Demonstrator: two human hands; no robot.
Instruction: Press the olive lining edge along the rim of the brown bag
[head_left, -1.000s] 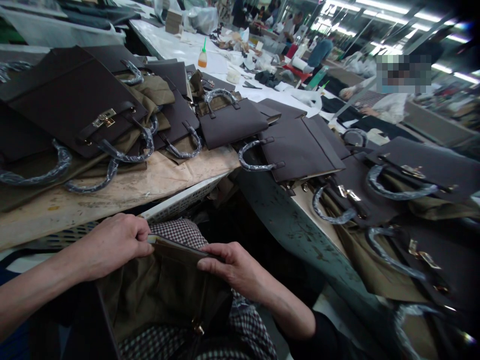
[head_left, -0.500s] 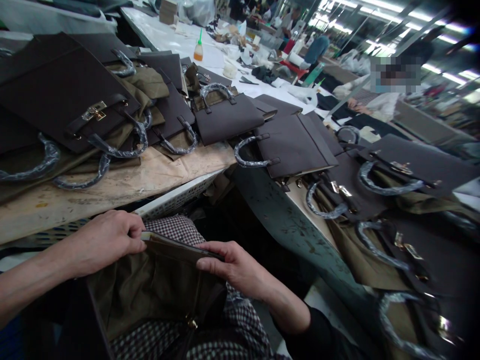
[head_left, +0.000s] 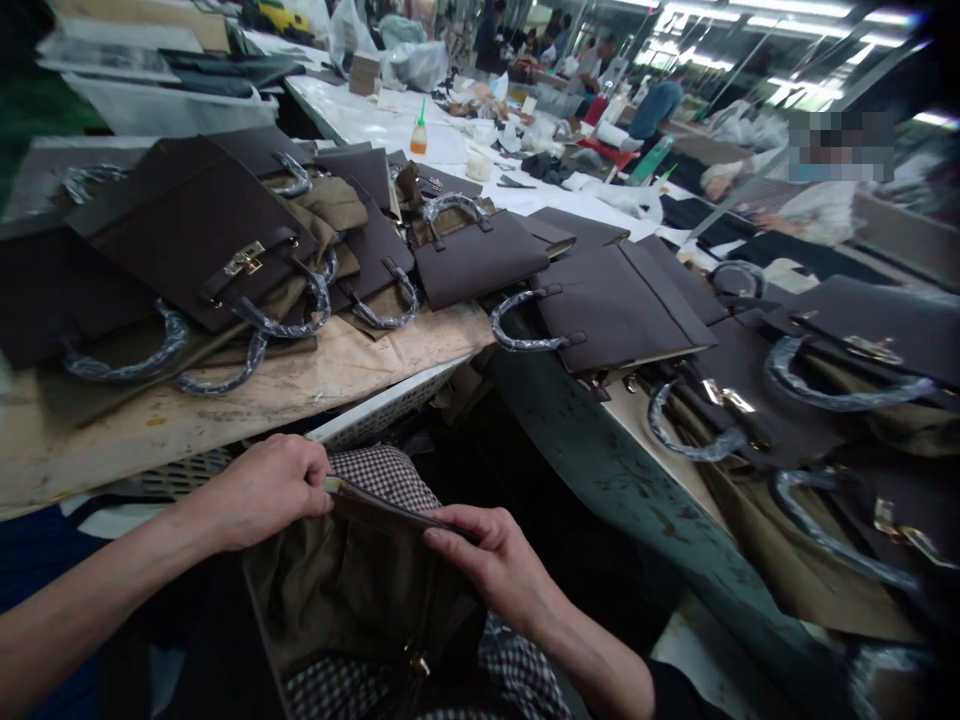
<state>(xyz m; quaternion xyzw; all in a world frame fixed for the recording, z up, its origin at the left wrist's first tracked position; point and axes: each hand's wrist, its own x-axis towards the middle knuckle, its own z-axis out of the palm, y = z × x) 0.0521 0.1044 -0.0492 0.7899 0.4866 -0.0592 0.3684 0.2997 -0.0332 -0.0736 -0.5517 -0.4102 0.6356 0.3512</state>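
An unfinished handbag with an olive-brown lining lies across my lap, its mouth toward me. My left hand pinches the left end of its upper edge, where a pale strip shows at the fingertips. Farther right along that same edge, my right hand grips it between thumb and fingers. Below the lining, a small gold-coloured metal fitting hangs near the bag's lower side. The dark outer panel is partly lost in shadow.
Dark brown handbags with plastic-wrapped handles are piled on the wooden worktable and to the right. A white perforated crate sits under the table edge. Behind stands a small bottle of amber liquid. People work in the background.
The view has swung left, so everything appears shifted right and slightly down. Both hands keep their hold on the handbag's edge.
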